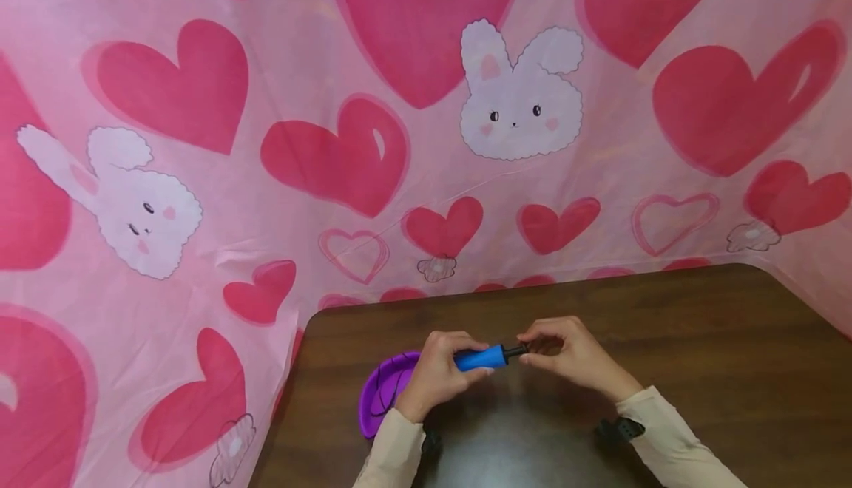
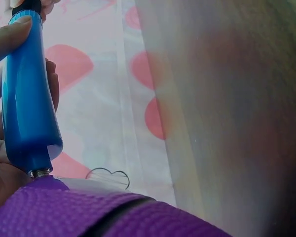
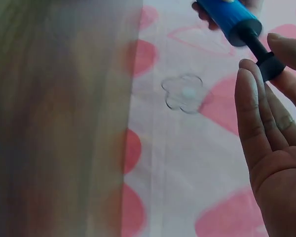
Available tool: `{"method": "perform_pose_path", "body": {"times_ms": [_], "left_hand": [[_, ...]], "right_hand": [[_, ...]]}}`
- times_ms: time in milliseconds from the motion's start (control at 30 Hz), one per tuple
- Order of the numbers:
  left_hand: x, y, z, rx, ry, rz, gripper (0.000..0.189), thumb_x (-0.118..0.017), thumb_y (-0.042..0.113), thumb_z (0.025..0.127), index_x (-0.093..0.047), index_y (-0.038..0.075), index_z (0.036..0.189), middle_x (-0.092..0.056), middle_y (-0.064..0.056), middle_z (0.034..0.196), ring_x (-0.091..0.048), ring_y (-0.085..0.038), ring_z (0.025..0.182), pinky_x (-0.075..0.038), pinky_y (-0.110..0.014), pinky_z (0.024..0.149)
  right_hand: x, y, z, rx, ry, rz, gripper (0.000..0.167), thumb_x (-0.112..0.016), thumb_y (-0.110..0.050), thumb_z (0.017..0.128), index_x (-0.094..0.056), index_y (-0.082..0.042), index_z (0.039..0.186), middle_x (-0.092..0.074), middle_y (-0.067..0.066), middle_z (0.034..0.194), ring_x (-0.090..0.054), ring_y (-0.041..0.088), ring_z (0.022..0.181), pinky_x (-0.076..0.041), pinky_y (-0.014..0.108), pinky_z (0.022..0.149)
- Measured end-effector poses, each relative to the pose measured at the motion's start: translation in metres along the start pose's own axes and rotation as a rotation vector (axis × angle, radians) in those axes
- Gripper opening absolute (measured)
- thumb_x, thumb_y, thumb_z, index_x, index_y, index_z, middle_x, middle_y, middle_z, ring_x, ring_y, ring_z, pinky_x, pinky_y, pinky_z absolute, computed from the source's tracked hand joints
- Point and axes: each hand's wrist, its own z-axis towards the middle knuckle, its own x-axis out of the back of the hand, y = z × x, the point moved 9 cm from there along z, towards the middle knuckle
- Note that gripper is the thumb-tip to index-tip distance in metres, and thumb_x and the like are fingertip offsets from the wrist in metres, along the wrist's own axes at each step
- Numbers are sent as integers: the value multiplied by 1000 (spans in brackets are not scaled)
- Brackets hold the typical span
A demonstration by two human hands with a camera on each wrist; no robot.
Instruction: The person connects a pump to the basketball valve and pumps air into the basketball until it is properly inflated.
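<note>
A blue hand pump (image 1: 482, 358) is held level above the table, between both hands. My left hand (image 1: 434, 378) grips its blue barrel (image 2: 27, 94), thumb on the near side and fingers behind. At the pump's far end, my right hand (image 1: 577, 355) pinches the black handle (image 3: 271, 67) with thumb and fingertips; a short length of black rod shows. A metal needle (image 2: 40, 173) joins the pump to a purple ball (image 1: 391, 390) with black lines. That ball looks deflated and caved in, and lies partly hidden behind the left hand. Its textured skin fills the bottom of the left wrist view.
The hands work over a dark brown wooden table (image 1: 705, 340) with rounded corners. Behind and beside it hangs a pink cloth (image 1: 299, 200) printed with hearts and rabbit faces. Each wrist wears a dark strapped device (image 1: 620, 430).
</note>
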Motion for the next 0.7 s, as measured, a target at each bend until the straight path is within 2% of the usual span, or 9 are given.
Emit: {"method": "perform_pose_path", "body": {"times_ms": [167,367,533,700], "left_hand": [[6,-2,0,-6,26,-1,33,-95,20,75,-84,14,106,-81,3,96,-73,-7,87,-60,-25,83],[13,-4,1,-13,54,-10,35,-95,19,75,-83,13,107,-82,3,98,-75,-9,90,-61,-29,86],[11,-5,0,9,33,-14,34,-94,20,76,-83,14,108,-82,4,99,-75,-9,91,-61,-29,86],[9,-6,-2,35,15,-20,34,-92,22,78,-83,13,110,-81,3,100,-74,-8,91,-61,-30,87]], "right_hand": [[28,3,-2,-25,31,-16,26,-86,-2,82,-79,-14,103,-79,2,92,-70,7,74,-61,27,68],[62,7,-8,-51,72,30,26,-81,7,82,-78,-8,102,-79,-3,89,-71,10,71,-60,26,67],[69,9,-9,-55,58,48,24,-80,7,83,-78,-6,103,-79,-7,88,-72,11,72,-60,26,66],[62,10,-9,-58,73,55,24,-80,8,83,-78,-3,104,-79,-3,90,-72,10,73,-61,26,68]]}}
